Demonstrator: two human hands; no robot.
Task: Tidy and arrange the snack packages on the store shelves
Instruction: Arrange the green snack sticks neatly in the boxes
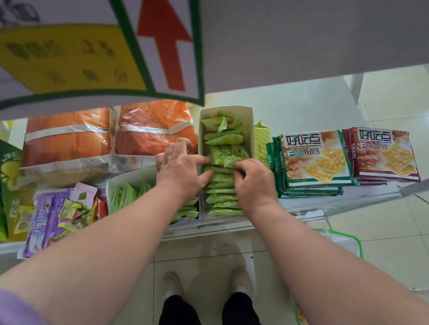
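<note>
The left hand (180,164) and right hand (253,179) both pinch the green snack packets (221,163) standing in a row between them, inside a narrow white display box (250,117) on the shelf (308,214). The packets appear light, soft and slippery, so they are best squeezed together from both side edges rather than lifted singly. A second white box (115,185) beside the left forearm holds similar green packets.

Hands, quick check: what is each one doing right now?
Left hand: fingers curled round green packets in the white box.
Right hand: grips the same packets.
</note>
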